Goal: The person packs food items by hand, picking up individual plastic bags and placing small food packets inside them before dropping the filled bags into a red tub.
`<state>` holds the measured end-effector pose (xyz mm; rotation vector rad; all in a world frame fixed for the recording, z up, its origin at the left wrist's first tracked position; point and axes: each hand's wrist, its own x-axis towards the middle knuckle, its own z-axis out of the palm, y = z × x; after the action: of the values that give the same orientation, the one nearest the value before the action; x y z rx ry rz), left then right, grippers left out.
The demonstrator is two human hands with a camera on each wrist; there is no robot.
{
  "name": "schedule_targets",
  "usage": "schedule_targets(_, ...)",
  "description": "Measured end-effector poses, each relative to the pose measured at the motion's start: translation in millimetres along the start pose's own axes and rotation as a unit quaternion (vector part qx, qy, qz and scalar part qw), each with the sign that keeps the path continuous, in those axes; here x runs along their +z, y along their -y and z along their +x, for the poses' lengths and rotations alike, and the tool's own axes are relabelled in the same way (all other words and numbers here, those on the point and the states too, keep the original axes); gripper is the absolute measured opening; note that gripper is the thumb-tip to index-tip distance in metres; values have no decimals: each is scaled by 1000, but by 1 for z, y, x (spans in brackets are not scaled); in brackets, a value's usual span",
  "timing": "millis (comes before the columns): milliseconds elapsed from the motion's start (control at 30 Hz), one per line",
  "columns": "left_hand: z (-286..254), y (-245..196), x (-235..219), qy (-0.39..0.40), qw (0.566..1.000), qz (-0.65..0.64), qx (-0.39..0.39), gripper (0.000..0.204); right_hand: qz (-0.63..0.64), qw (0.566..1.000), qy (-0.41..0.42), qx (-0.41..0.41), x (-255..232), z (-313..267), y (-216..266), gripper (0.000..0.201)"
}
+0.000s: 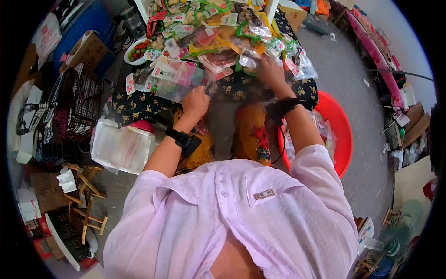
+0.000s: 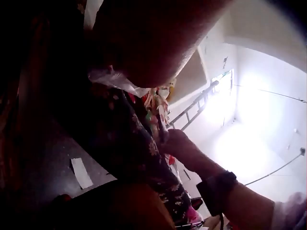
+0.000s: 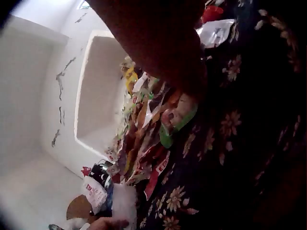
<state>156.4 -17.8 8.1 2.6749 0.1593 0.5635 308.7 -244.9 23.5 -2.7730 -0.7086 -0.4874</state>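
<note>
In the head view, my left hand (image 1: pixel 195 102) pinches the right edge of a clear plastic bag (image 1: pixel 174 79) with a white and red label, at the near left of the table. My right hand (image 1: pixel 271 74), blurred, touches a green-edged packet (image 1: pixel 249 61) at the near edge of the pile; its fingertips are partly hidden. Many printed food packets (image 1: pixel 203 36) lie heaped over a dark flowered cloth (image 1: pixel 241 88). The right wrist view shows a green-edged packet (image 3: pixel 178 117) beneath the dark, shadowed right hand (image 3: pixel 163 43).
A white bowl (image 1: pixel 135 52) of small red and green fruit stands left of the pile. On the floor, a red tub (image 1: pixel 343 135) holding packets is at the right, clear bags (image 1: pixel 120 147) are at the left, and a folding wooden stool (image 1: pixel 87 202) stands farther back.
</note>
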Motion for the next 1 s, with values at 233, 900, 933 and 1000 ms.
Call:
schedule_targets(233, 2, 0, -1, 54, 997, -26, -45, 23, -45, 998, 28, -34, -5, 7, -7, 25)
schedule_targets(900, -1, 1, -5, 73, 992, -79, -65, 24, 194, 900, 353, -169, -58, -22, 84, 16)
schedule_targets(933, -1, 0, -6, 64, 994, -77, -52, 24, 192, 896, 339, -212, -51, -17, 81, 17)
schedule_targets(1000, -4, -3, -8, 45, 996, -73, -26, 24, 198, 887, 328, -257, -42, -10, 76, 18)
